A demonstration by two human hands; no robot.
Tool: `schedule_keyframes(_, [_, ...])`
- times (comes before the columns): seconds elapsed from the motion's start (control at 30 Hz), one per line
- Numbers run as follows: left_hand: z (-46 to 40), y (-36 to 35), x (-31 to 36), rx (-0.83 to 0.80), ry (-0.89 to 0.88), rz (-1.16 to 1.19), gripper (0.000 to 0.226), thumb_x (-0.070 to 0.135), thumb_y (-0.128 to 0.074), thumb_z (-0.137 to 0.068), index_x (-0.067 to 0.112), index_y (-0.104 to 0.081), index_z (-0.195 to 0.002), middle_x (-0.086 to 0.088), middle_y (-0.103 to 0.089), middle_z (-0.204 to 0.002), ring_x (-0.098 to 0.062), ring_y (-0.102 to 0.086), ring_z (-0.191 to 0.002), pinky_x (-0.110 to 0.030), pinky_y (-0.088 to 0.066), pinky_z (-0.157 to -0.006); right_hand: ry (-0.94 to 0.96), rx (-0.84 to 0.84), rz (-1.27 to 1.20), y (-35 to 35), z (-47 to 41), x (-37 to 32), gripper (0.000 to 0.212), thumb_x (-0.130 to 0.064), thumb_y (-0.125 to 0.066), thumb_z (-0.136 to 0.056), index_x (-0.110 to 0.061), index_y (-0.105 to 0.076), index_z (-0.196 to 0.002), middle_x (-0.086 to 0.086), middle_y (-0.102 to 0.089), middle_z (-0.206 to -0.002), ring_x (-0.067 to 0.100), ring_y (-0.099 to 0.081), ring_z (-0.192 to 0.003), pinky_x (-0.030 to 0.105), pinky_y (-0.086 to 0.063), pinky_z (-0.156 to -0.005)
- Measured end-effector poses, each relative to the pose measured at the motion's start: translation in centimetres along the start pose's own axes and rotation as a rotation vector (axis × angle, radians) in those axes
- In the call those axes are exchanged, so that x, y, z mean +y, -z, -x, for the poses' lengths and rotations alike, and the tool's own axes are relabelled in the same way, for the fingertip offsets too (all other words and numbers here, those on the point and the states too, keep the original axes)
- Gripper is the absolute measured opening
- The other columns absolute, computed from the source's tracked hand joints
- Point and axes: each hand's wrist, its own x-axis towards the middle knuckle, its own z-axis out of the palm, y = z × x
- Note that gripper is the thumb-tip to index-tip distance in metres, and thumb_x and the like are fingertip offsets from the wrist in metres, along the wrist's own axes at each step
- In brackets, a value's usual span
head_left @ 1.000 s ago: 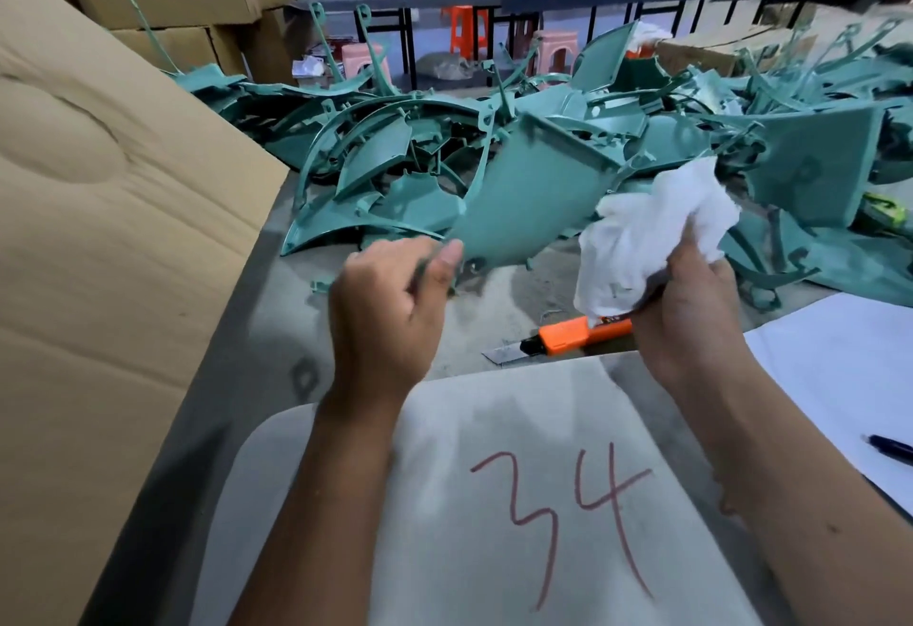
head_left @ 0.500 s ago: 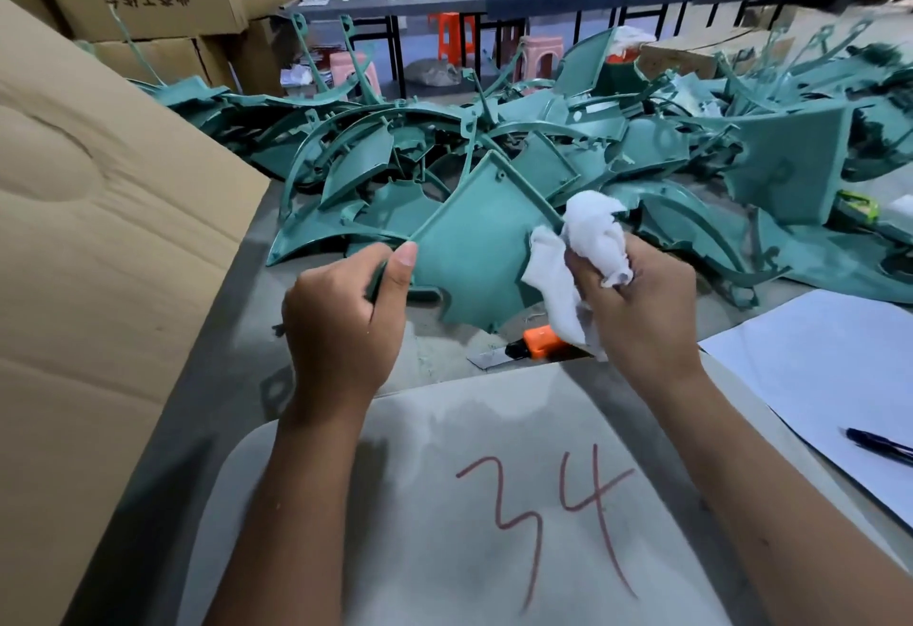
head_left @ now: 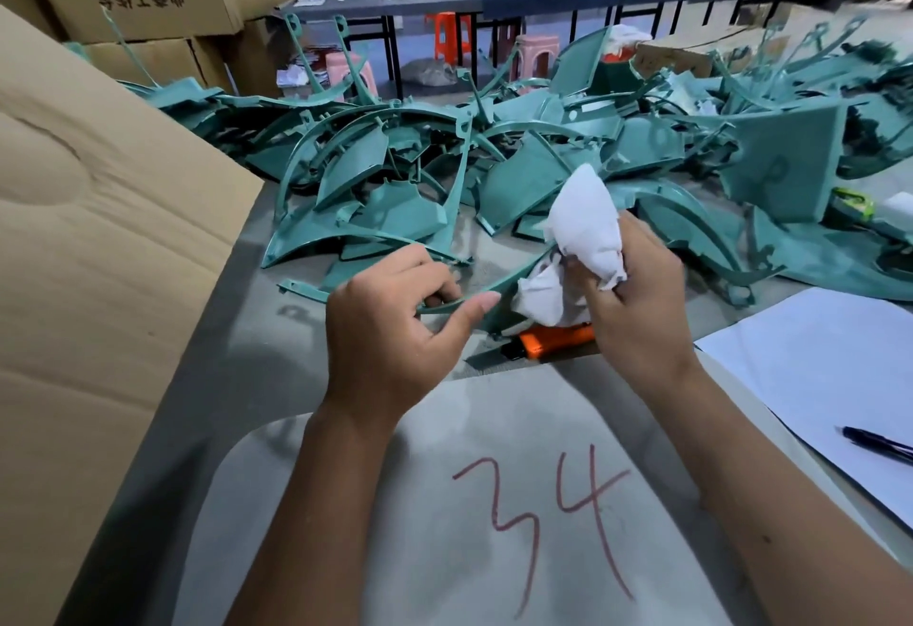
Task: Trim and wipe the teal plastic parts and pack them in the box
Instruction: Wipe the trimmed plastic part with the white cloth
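Here a teal plastic part [head_left: 499, 282] is held edge-on above the near middle of the grey table [head_left: 237, 329], just nearer than the large pile of teal parts [head_left: 444, 170]. Its near-left end is pinched by the left hand [head_left: 390, 329], the thumb laid along the rim and the fingers curled beneath. A white cloth [head_left: 585, 230] is bunched in the right hand [head_left: 637, 299], whose fingers are curled round it and pressed against the right stretch of the part.

The part is judged to be light, since it is carried by a pinch at one end. It looks thin and curved, so some flex may be expected under wiping pressure; support close to the rubbed area would be advisable. The glossy surface is probably slippery, and a grip on the rim or a rib is likelier to hold than one on the smooth face. Thin struts are seen on neighbouring pieces and could snap if tugged from the tangle.

An orange utility knife [head_left: 553, 342] lies on the table just under the hands, its blade pointing left. A cardboard box flap [head_left: 99, 254] rises at the left, presumably belonging to the packing box. A white sheet [head_left: 815, 378] with a pen [head_left: 877, 443] lies near right.
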Motion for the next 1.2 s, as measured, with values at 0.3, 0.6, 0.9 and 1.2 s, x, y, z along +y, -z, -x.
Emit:
schedule_keyframes(0.3, [-0.1,-0.2,-0.1,-0.118,-0.061,-0.161,0.039,0.042,-0.059,-0.099,0.020,-0.055,-0.066,0.009,-0.044,-0.067,-0.021,-0.045,-0.063,-0.034,-0.033,-0.052,0.074,0.045,0.073,0.4,-0.6,1.2,0.013,0.006,-0.076,-0.084,-0.005,-0.072,-0.079,-0.018,-0.057,-0.076,0.008,-0.052,-0.070,0.022,-0.038,-0.064])
schedule_keyframes(0.6, [0.1,-0.5,-0.1,-0.025,-0.049,-0.087,0.037,0.031,-0.060,-0.099,0.026,-0.045,-0.065,0.009,-0.041,-0.065,-0.023,-0.042,-0.062,-0.044,-0.037,-0.056,0.080,0.039,0.039,0.3,-0.1,2.2,0.029,0.004,-0.064,-0.082,-0.024,-0.066,-0.077,-0.035,-0.055,-0.079,-0.007,-0.053,-0.075,0.011,-0.035,-0.067])
schedule_keyframes(0.9, [0.2,-0.2,0.0,0.102,0.088,-0.025,0.046,0.029,-0.057,-0.100,0.008,-0.044,-0.060,0.001,-0.041,-0.059,-0.026,-0.042,-0.059,-0.047,-0.035,-0.061,-0.024,0.003,0.073,0.5,-0.5,2.4,0.072,0.016,-0.066,-0.077,-0.052,-0.040,-0.084,-0.040,-0.055,-0.079,-0.012,-0.049,-0.071,0.007,-0.032,-0.063])
schedule_keyframes(1.2, [0.5,-0.4,0.2,0.264,0.185,0.085,0.045,0.031,-0.049,-0.102,0.011,-0.054,-0.062,0.002,-0.049,-0.057,-0.026,-0.048,-0.057,-0.046,-0.039,-0.058,-0.456,0.327,-0.330,1.2,-0.3,2.0,0.039,-0.016,-0.059,-0.090,-0.029,-0.046,-0.056,-0.016,-0.045,-0.055,0.006,-0.039,-0.055,0.025,-0.034,-0.056])
